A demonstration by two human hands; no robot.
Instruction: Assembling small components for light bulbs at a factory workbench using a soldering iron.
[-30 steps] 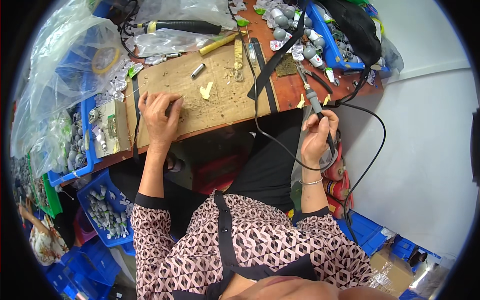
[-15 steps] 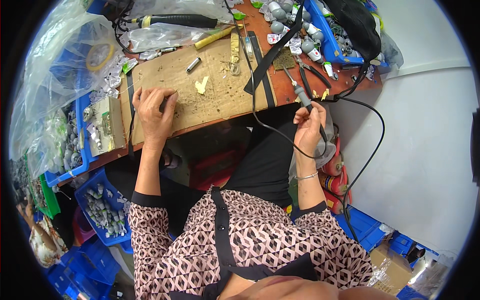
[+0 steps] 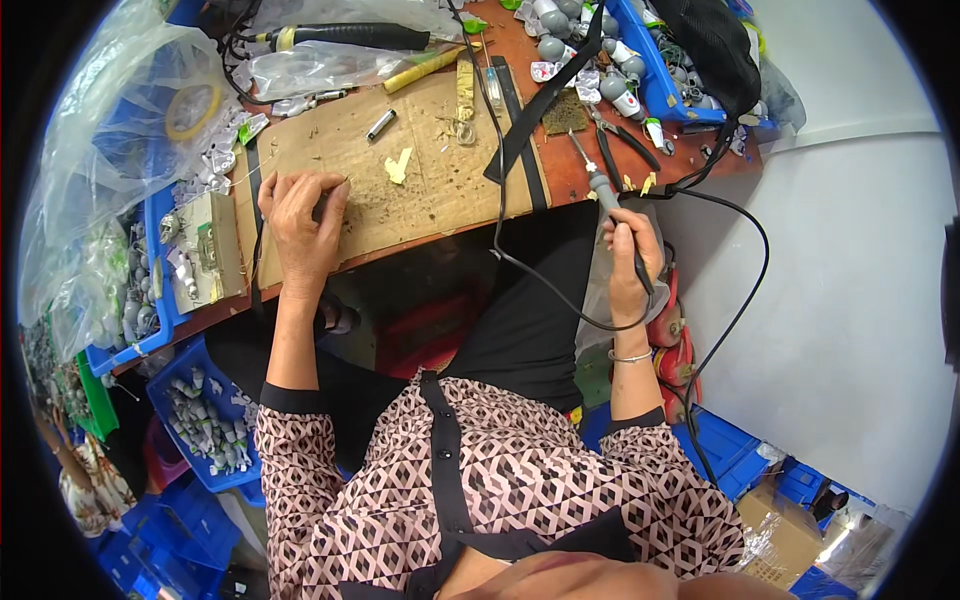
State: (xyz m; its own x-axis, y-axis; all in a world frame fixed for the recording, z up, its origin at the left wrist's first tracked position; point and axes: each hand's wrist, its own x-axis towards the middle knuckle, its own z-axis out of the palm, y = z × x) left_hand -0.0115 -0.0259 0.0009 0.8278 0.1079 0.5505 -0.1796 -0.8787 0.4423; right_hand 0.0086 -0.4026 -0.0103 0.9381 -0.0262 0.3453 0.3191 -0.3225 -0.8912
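Observation:
My left hand (image 3: 300, 225) rests on the brown cardboard mat (image 3: 420, 190) on the workbench, its fingers curled over a small dark part that is mostly hidden. My right hand (image 3: 632, 262) grips a soldering iron (image 3: 605, 195) by its handle, tip pointing up toward the bench edge. The iron's black cable (image 3: 740, 300) loops down to the right of my arm. A small metal cylinder (image 3: 381, 124) and a yellow scrap (image 3: 398, 166) lie on the mat ahead of my left hand.
Blue bins (image 3: 655, 70) with grey parts stand at the back right, pliers (image 3: 625, 145) beside them. Clear plastic bags (image 3: 110, 130) pile at the left. More blue bins (image 3: 205, 420) of parts sit on the floor at left. A white wall (image 3: 850, 300) is on the right.
My right hand has lifted the soldering iron up toward the bench edge. My left hand has stayed on the mat, shifting slightly.

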